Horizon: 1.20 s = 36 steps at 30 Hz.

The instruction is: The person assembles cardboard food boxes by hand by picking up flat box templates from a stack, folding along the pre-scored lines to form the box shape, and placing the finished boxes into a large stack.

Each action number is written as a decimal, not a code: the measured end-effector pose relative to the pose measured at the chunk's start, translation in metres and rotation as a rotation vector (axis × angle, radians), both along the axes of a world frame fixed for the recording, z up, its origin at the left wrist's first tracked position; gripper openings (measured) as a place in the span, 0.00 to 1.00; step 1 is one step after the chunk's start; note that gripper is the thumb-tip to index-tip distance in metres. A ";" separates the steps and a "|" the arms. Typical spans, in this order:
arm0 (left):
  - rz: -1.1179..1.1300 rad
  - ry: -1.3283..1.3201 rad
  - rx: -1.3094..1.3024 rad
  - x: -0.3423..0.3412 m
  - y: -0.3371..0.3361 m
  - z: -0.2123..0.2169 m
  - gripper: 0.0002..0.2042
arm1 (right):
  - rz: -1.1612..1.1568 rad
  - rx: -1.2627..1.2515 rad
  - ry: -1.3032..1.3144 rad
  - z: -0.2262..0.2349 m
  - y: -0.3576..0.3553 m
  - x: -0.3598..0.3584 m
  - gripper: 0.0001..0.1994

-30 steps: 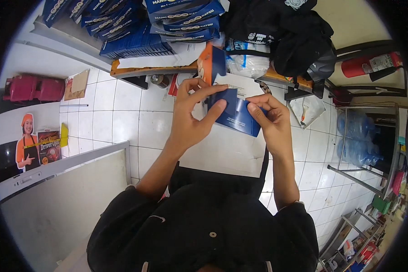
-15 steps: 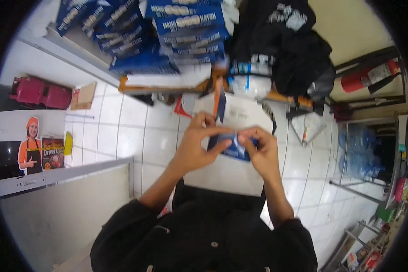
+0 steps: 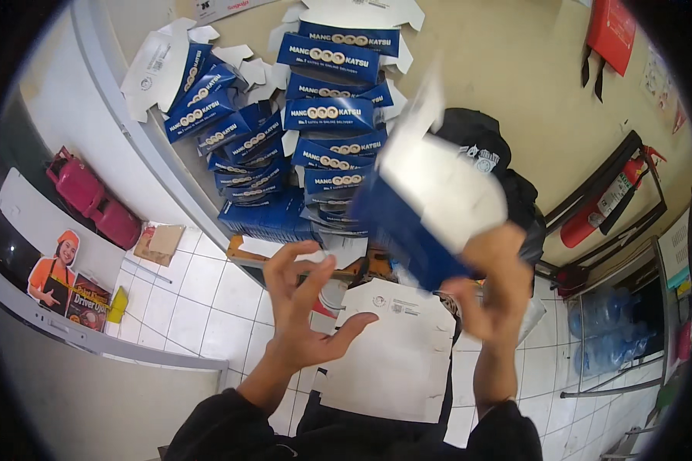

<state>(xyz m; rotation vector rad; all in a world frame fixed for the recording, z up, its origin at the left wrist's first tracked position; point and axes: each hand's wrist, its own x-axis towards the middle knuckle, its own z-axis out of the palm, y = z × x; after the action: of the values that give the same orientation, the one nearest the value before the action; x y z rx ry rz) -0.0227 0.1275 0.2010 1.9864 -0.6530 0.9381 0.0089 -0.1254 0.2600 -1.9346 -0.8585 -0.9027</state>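
Observation:
A blue and white cardboard food box [image 3: 423, 203], partly folded and smeared by motion, is raised in front of the stacks. My right hand [image 3: 496, 280] grips its lower right corner, the fingers blurred. To the left, my left hand [image 3: 307, 311] is held up with thumb and fingers spread and nothing between them. Below both hands a flat white cardboard box blank [image 3: 392, 361] lies over my lap, its printed marks at the far end. Tall stacks of blue folded boxes [image 3: 331, 114] with white flaps stand ahead, against the wall.
Black bags [image 3: 477, 142] sit right of the stacks, partly behind the raised box. A fire extinguisher [image 3: 603, 200] is at the right wall, above blue water bottles [image 3: 611, 323]. A pink gas cylinder [image 3: 92, 192] and a grey partition [image 3: 154, 392] are at left.
My right hand has lifted the box up and forward from my lap. My left hand has let go and opened. The view has tilted up toward the stacks.

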 end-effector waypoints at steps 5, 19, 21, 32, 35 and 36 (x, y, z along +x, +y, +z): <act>0.061 0.022 0.003 -0.021 0.006 -0.004 0.36 | 0.052 0.208 -0.366 0.113 0.051 0.112 0.09; 0.103 0.341 -0.083 -0.030 0.013 -0.061 0.29 | -0.144 0.519 -0.354 0.080 0.054 0.209 0.16; 0.100 0.438 -0.156 -0.027 0.015 -0.093 0.28 | -0.178 0.573 -0.082 0.028 0.026 0.157 0.16; 0.126 1.129 0.057 -0.077 -0.001 -0.267 0.39 | -0.659 0.206 1.175 -0.307 -0.042 -0.137 0.43; 0.112 1.090 0.035 -0.077 -0.018 -0.239 0.42 | -0.733 0.175 1.090 -0.308 -0.030 -0.140 0.44; 0.125 1.049 0.005 -0.076 -0.023 -0.234 0.41 | -0.754 0.149 1.063 -0.306 -0.027 -0.139 0.43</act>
<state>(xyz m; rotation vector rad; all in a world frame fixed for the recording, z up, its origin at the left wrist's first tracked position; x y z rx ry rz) -0.0990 0.1049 -0.0334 2.1771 0.0701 -0.1211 -0.1296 -0.1521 -0.0464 -2.1970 0.5653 -0.1783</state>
